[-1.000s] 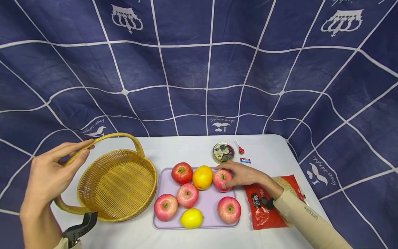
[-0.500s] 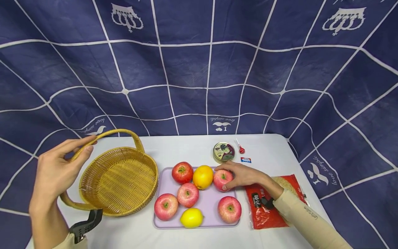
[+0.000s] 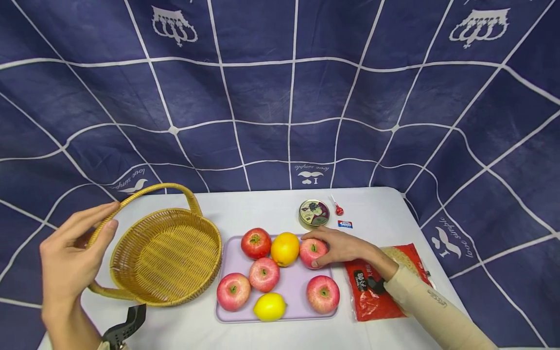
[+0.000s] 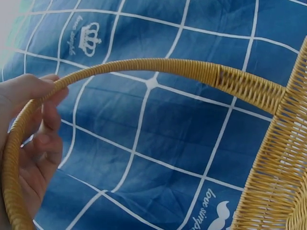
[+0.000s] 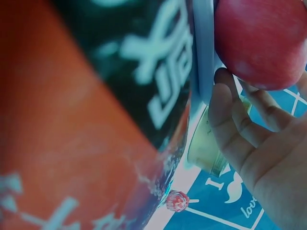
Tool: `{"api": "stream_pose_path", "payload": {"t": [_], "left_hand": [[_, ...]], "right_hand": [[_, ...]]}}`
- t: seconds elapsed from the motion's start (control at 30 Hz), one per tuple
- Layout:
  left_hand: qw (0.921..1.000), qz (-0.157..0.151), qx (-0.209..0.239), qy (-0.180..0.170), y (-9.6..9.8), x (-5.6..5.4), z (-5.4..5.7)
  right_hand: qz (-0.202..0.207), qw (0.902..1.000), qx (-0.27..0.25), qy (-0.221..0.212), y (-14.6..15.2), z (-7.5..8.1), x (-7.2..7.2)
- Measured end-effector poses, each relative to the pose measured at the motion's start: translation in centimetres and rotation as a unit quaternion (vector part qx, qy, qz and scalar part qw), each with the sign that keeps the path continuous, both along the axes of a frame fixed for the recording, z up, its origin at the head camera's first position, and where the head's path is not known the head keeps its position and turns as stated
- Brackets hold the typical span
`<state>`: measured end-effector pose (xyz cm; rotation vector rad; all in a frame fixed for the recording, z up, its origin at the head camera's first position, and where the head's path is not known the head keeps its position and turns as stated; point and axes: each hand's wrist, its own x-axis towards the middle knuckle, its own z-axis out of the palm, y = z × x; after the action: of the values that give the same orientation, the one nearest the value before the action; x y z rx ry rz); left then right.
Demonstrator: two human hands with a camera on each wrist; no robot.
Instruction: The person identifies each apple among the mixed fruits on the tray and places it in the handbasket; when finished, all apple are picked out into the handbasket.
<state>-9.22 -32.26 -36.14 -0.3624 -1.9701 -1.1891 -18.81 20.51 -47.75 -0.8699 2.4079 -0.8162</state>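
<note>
Thumb and fingers of my left hand (image 3: 72, 253) hold the handle of a round wicker basket (image 3: 177, 262), left of the tray. In the left wrist view the handle (image 4: 144, 64) arches away from between thumb and fingers. My right hand (image 3: 343, 244) grips a red apple (image 3: 311, 250) at the far right corner of a lilac tray (image 3: 295, 289); its fingers curl around the apple in the right wrist view. Beside that apple sits an orange (image 3: 285, 249). Also on the tray are several other apples, such as the near right one (image 3: 323, 294), and a lemon (image 3: 270, 306).
Behind the tray stands a round tin (image 3: 313, 214), with a red lollipop (image 3: 339, 210) and a small blue-red wrapped piece (image 3: 344, 224) close by. A red plastic packet (image 3: 372, 304) lies under the right forearm. A blue checked cloth (image 3: 262, 97) hangs behind the white table.
My left hand and the basket handle shifted slightly right, then back left; the basket's body has barely moved. My right hand stays on the same apple.
</note>
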Motion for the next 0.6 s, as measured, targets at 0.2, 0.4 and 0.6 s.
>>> {"api": "stream_pose_path", "payload": {"t": [0.2, 0.4, 0.6], "left_hand": [[0.9989, 0.016, 0.013, 0.043, 0.9, 0.3, 0.0], [0.9947, 0.035, 0.028, 0.093, 2.4, 0.7, 0.8], [0.9921, 0.044, 0.045, 0.109, 2.7, 0.9, 0.6]], "right_hand": [[-0.009, 0.9999, 0.002, 0.006, -0.1, 0.1, 0.2], [-0.015, 0.9995, 0.012, 0.023, 0.0, -0.2, 0.7], [-0.025, 0.9985, 0.031, 0.038, -0.2, -0.3, 0.9]]}}
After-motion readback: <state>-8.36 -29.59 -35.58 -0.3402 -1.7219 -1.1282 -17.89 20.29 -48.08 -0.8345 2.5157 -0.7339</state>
